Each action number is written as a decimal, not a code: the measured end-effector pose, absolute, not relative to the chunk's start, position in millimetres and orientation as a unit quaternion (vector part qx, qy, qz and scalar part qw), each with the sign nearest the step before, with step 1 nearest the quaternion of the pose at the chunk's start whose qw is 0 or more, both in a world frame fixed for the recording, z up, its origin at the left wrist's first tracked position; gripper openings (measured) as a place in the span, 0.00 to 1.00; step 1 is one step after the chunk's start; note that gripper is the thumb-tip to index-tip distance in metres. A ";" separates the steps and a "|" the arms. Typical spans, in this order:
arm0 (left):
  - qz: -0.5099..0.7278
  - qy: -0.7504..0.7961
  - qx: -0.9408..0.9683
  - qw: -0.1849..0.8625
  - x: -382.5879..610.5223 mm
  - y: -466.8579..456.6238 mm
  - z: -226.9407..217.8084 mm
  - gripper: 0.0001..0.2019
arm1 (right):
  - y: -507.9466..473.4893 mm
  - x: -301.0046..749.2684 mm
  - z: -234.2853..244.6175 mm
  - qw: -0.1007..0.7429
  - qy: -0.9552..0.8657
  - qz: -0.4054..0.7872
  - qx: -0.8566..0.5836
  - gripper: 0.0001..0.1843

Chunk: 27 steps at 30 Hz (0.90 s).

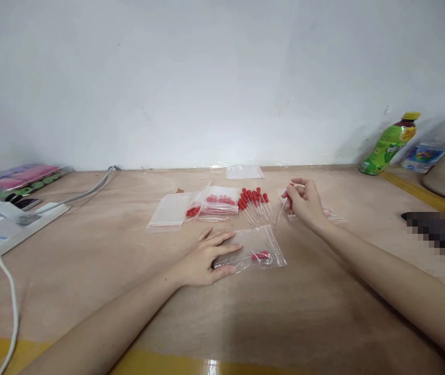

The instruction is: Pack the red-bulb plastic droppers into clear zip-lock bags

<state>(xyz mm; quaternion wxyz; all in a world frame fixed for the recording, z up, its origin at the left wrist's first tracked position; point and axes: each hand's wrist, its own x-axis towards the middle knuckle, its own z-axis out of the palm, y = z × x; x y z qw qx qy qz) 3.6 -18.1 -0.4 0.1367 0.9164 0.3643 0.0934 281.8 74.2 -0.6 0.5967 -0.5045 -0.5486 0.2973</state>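
Note:
My left hand point(210, 258) lies flat with fingers spread on a clear zip bag point(245, 239). Inside that bag, red-topped droppers point(260, 255) show near its zip end; I cannot tell how many. My right hand point(304, 200) pinches a single dropper point(280, 213) by its red bulb, its thin clear tube pointing down to the table. Between the hands, a little farther back, lies a loose pile of several droppers point(255, 200) with red bulbs. Left of the pile are filled bags of droppers point(220, 200) and a stack of flat bags point(169, 211).
Another flat bag point(244, 172) lies by the wall. A power strip point(19, 229) with cables and colourful packs point(27, 177) sit at the left. At the right stand a green bottle point(388, 143) and a clear bottle point(429, 148), near a dark pixelated object point(436, 237).

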 end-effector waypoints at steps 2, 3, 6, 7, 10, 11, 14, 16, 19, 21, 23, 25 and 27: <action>0.094 0.362 0.917 0.135 2.9 -17.8 -0.4 0.25 | 55.7 286.0 -2.0 0.611 -0.526 0.333 -0.489 0.19; 0.093 0.362 0.918 0.135 2.6 -17.8 -0.3 0.25 | 47.5 286.5 -3.4 0.614 -0.512 0.352 -0.487 0.19; 0.090 0.364 0.918 0.134 2.1 -17.7 -0.2 0.25 | 27.8 283.4 -8.8 0.614 -0.473 0.414 -0.477 0.20; 0.090 0.364 0.917 0.134 2.0 -17.6 -0.1 0.25 | 22.6 281.6 -10.6 0.610 -0.465 0.439 -0.468 0.21; 0.091 0.364 0.917 0.135 2.1 -17.4 0.1 0.26 | 10.2 277.9 -14.6 0.592 -0.445 0.513 -0.434 0.22; 0.089 0.364 0.917 0.135 2.2 -17.3 0.2 0.27 | 7.0 277.6 -15.3 0.588 -0.440 0.530 -0.425 0.22; 0.086 0.365 0.917 0.135 2.1 -17.5 0.7 0.28 | 0.1 279.3 -16.5 0.577 -0.435 0.560 -0.406 0.20; 0.086 0.367 0.916 0.136 2.1 -17.8 1.2 0.28 | -2.1 281.5 -17.4 0.573 -0.438 0.568 -0.396 0.18; 0.084 0.371 0.914 0.139 2.2 -18.3 2.1 0.29 | -2.7 284.5 -18.6 0.572 -0.439 0.576 -0.385 0.17; 0.082 0.373 0.914 0.139 2.4 -18.3 2.6 0.29 | -2.4 285.6 -18.7 0.570 -0.440 0.578 -0.383 0.17; 0.079 0.372 0.915 0.136 2.4 -18.2 2.6 0.28 | -2.1 286.2 -18.3 0.566 -0.439 0.579 -0.389 0.17; 0.079 0.371 0.916 0.133 2.4 -17.9 2.2 0.28 | -2.4 286.8 -18.1 0.549 -0.444 0.582 -0.404 0.17; 0.081 0.370 0.916 0.131 2.2 -17.6 1.6 0.28 | -3.1 287.3 -18.6 0.503 -0.480 0.581 -0.422 0.17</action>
